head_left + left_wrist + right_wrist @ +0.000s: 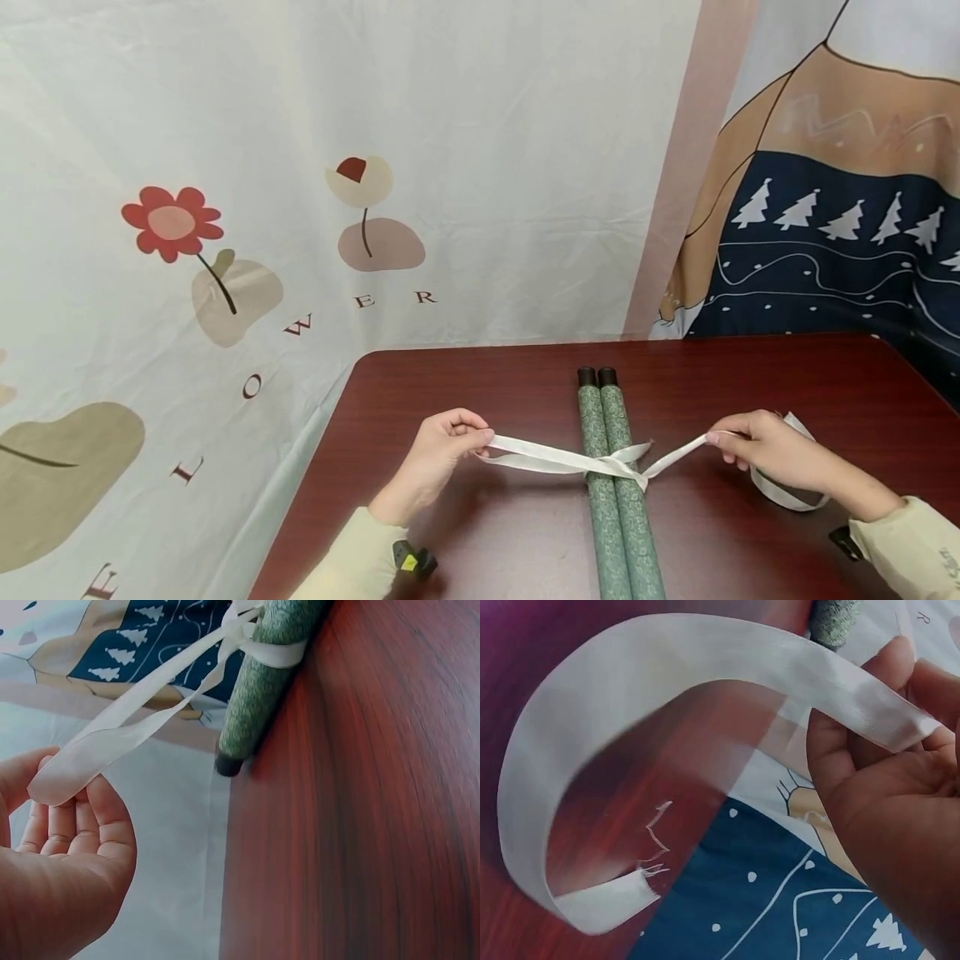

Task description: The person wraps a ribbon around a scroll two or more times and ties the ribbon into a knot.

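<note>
Two slim rods [607,525], covered in green patterned material, lie side by side on the counter [480,375], their far ends topped with black caps [587,377]; the near ends run out of view. A flat white ribbon [540,452] wraps round both and crosses over itself on top, with a short end poking out. The left hand [435,454] pinches a folded loop of it; the right hand [772,446] pinches the other length, whose tail curls round to a frayed, thready end.
</note>
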A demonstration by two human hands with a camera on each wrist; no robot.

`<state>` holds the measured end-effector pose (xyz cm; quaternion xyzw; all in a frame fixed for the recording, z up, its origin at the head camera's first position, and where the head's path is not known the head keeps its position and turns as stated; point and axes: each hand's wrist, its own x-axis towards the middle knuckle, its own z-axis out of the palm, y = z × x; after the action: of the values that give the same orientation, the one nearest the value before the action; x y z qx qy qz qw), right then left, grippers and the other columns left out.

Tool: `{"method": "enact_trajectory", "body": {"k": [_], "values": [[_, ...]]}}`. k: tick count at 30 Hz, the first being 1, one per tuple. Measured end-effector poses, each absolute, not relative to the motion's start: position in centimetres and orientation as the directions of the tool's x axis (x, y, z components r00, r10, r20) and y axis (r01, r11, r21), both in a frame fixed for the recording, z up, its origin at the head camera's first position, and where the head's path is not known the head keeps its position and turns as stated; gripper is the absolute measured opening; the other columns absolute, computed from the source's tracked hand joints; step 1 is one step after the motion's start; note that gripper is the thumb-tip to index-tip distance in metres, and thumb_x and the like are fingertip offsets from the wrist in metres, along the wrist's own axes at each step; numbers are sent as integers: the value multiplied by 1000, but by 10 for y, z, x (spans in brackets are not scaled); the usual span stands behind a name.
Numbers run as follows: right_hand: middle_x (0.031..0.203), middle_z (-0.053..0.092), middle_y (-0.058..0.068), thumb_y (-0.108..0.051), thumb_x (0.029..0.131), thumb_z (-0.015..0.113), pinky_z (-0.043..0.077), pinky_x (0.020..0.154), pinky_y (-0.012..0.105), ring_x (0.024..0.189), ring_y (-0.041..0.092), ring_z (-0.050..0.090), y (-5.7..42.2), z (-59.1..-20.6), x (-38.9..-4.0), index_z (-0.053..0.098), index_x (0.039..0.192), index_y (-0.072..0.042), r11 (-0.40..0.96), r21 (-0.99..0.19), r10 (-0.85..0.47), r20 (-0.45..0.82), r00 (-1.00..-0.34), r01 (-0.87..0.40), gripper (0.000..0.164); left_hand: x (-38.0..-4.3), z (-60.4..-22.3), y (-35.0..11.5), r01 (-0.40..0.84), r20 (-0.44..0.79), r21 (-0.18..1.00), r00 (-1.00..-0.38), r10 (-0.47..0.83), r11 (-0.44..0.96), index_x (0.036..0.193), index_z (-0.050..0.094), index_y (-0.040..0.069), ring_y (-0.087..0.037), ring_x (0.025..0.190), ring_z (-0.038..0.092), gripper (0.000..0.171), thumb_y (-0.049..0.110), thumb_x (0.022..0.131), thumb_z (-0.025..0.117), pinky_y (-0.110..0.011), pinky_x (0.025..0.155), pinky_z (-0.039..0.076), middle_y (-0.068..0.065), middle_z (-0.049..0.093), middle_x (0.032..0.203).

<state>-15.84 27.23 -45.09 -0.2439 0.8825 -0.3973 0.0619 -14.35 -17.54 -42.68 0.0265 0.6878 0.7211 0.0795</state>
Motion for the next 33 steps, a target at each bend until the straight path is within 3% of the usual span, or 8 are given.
{"method": "enact_trajectory", "body": {"k": [16,33], "values": [[67,60,1,-15,93,58,50,50,29,59,13,55,267,-427,-159,65,91,-13,552,-751,-404,141,-904,-364,8,-147,-435,-209,-91,-97,993,-993,73,75,93,61,-8,-20,56,52,27,9,77,76,-26,53,46,-5,61,66],[69,60,6,-25,95,55,50,50,28,61,15,55,288,-422,-161,65,91,-11,620,-735,-301,101,-948,-275,18,-148,-442,-237,-74,-80,981,-997,24,180,92,63,-6,-17,55,49,24,9,77,75,-23,48,39,-3,61,65]]}}
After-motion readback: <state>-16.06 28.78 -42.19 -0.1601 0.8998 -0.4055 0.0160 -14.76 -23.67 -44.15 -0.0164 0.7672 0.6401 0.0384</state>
